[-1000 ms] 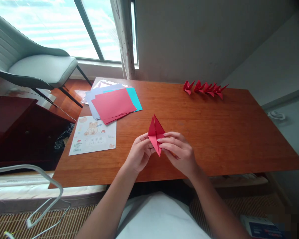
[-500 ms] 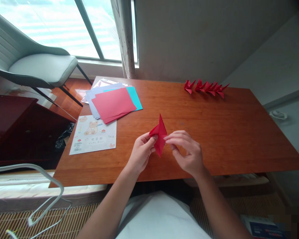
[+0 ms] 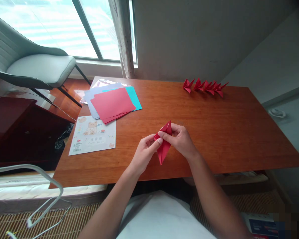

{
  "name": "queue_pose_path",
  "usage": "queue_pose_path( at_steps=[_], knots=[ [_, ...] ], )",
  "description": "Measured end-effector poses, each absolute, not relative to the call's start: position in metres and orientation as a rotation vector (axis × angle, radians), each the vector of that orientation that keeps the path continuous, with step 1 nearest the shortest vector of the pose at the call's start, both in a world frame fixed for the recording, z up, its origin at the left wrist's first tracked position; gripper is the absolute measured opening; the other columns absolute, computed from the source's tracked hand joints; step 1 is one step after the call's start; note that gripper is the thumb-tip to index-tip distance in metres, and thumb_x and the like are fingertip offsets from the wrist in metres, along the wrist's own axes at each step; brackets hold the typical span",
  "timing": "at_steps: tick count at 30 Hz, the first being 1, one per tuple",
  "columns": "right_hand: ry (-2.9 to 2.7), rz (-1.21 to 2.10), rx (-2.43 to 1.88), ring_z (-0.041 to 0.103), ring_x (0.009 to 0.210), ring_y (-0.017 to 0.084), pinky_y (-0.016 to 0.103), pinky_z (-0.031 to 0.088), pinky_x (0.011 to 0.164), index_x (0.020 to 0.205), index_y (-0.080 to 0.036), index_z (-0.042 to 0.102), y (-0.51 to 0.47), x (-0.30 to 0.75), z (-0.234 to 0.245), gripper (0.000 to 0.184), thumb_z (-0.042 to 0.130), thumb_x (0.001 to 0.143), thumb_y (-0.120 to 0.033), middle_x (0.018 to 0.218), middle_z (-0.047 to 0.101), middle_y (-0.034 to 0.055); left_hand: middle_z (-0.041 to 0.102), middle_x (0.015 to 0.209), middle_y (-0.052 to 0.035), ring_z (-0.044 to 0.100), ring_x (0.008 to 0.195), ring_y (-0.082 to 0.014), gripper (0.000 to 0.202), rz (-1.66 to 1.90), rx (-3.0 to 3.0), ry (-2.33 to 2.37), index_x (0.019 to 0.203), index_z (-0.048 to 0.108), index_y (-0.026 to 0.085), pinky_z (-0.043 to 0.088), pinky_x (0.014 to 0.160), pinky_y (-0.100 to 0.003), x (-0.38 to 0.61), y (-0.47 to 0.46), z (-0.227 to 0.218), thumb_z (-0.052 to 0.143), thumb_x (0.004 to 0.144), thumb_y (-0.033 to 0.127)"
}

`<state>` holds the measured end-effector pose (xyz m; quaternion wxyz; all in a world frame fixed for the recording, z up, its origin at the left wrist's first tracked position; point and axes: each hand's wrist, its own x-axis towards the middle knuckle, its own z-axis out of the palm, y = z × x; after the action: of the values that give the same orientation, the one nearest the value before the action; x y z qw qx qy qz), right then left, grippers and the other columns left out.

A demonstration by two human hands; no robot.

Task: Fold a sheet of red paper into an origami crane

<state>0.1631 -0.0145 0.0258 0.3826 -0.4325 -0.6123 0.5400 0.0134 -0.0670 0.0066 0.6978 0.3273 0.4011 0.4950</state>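
Note:
Above the near part of the table, a red folded paper is held between both hands; it has a long diamond shape with pointed ends, tilted slightly to the right. My left hand pinches its left edge, thumb on the front face. From the right, my right hand grips the upper half, its thumb laid across the front and its fingers behind, partly hidden. Several finished red origami cranes stand in a row at the table's far right edge.
Red paper sheets lie over a blue sheet and pale sheets at the table's left. Nearer is a white bear-print sheet. A chair stands beyond the wooden table. A white cable loops at lower left.
My right hand has closed onto the paper, its thumb now across the front. The paper has turned and tilted rightward, and it sits slightly lower.

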Motion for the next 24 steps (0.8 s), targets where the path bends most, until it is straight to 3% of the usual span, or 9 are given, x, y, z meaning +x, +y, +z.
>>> queue_pose_path(
  at_steps=[5,8,13,17,19,22,24],
  knots=[
    [-1.364,1.468,-1.229,0.052,0.060,0.013,0.026,0.041,0.054,0.072,-0.019,0.064,-0.014,0.162,0.023,0.030,0.076,0.078,-0.045,0.067,0.061,-0.0016,0.071,0.083,-0.0074,0.065,0.075,-0.0194,0.040,1.114,0.624,0.838,0.095,0.075,0.015,0.052,0.073,-0.029,0.013,-0.069,0.004,0.065,0.088,0.053],
    [-1.252,1.542,-1.235,0.053,0.060,0.012,0.025,0.043,0.056,0.074,-0.018,0.065,-0.012,0.160,0.021,0.032,0.078,0.075,-0.047,0.070,0.064,-0.0009,0.075,0.089,-0.0091,0.070,0.081,-0.0230,0.038,1.106,0.634,0.823,0.105,0.076,0.015,0.053,0.080,-0.033,0.014,-0.069,0.004,0.071,0.085,0.048],
    [-1.197,1.758,-1.209,0.049,0.054,0.010,0.023,0.039,0.050,0.075,-0.018,0.062,-0.011,0.159,0.023,0.033,0.078,0.074,-0.047,0.065,0.060,-0.0030,0.076,0.091,-0.0087,0.069,0.087,-0.0231,0.035,1.090,0.733,0.897,0.105,0.077,0.014,0.051,0.077,-0.029,0.014,-0.068,0.004,0.076,0.083,0.041],
    [-1.196,1.818,-1.198,0.045,0.049,0.010,0.023,0.036,0.045,0.076,-0.019,0.060,-0.011,0.158,0.022,0.038,0.078,0.073,-0.052,0.062,0.057,-0.0039,0.076,0.085,-0.0072,0.066,0.075,-0.0184,0.036,1.087,0.728,0.906,0.102,0.078,0.013,0.049,0.070,-0.026,0.014,-0.068,0.002,0.074,0.084,0.044],
    [-1.193,1.788,-1.159,0.045,0.050,0.011,0.024,0.037,0.045,0.079,-0.020,0.060,-0.013,0.158,0.021,0.039,0.074,0.077,-0.057,0.064,0.057,-0.0035,0.076,0.085,-0.0073,0.066,0.073,-0.0176,0.037,1.100,0.703,0.905,0.102,0.078,0.013,0.050,0.069,-0.026,0.014,-0.067,0.001,0.074,0.084,0.045],
    [-1.199,1.677,-1.116,0.049,0.054,0.013,0.026,0.043,0.051,0.080,-0.021,0.059,-0.020,0.161,0.019,0.046,0.055,0.089,-0.066,0.065,0.058,-0.0013,0.076,0.086,-0.0075,0.069,0.075,-0.0188,0.037,1.136,0.647,0.891,0.103,0.078,0.015,0.053,0.073,-0.028,0.015,-0.066,0.001,0.074,0.083,0.046],
    [-1.256,1.574,-1.130,0.054,0.060,0.015,0.027,0.048,0.058,0.085,-0.021,0.062,-0.025,0.164,0.016,0.045,0.054,0.091,-0.064,0.069,0.061,0.0005,0.076,0.085,-0.0071,0.070,0.075,-0.0189,0.036,1.150,0.622,0.878,0.103,0.077,0.016,0.055,0.074,-0.029,0.015,-0.066,0.001,0.074,0.084,0.046]
  ],
)
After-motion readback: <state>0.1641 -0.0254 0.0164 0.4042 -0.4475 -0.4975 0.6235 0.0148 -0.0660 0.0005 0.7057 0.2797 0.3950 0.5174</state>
